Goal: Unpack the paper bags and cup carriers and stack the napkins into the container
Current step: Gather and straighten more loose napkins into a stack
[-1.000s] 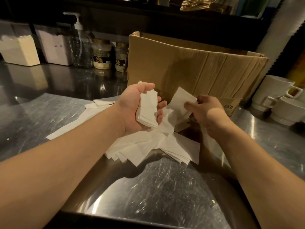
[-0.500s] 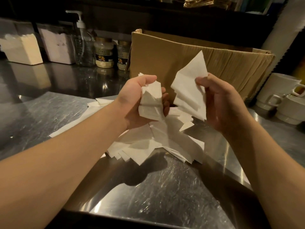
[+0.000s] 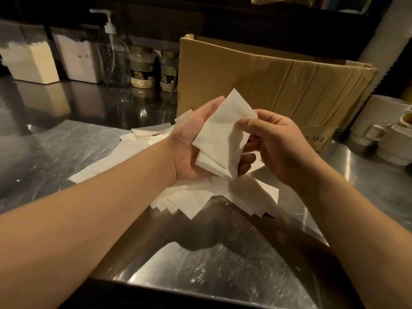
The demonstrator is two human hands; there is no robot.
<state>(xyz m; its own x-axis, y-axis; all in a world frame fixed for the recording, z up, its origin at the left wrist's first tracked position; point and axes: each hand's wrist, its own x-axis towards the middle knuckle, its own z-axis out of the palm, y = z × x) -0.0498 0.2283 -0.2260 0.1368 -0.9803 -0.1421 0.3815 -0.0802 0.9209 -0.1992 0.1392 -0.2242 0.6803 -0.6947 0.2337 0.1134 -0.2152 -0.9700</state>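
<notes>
Steel counter: work surface; reflective, scratched.

Cardboard box: stands open-topped at rear centre, just behind the hands. Contents not visible.

Loose napkins: fanned pile on the counter below and to the left of the hands, edges unaligned.

Rear containers: two bins at far left w/ pale contents; probably the napkin destination, but that cannot be confirmed.

Cups: white, stacked at right edge, well apart from the pile.

Left hand: palm up, fingers curled under a small napkin stack, cradling it.

Right hand: thumb and fingers pinch the stack's right edge, approx. at its upper corner.

Step in hand (judged): squaring the held stack before adding more.

Procedure, recommended:
1. Keep left palm as a flat bed; don't squeeze, as the tissue creases.
2. Use right fingers to tap corners flush, one edge at a time.
3. Add from the pile in small batches, same orientation.
4. Transfer only when edges align; a skewed stack is likely to jam in the container.
</notes>
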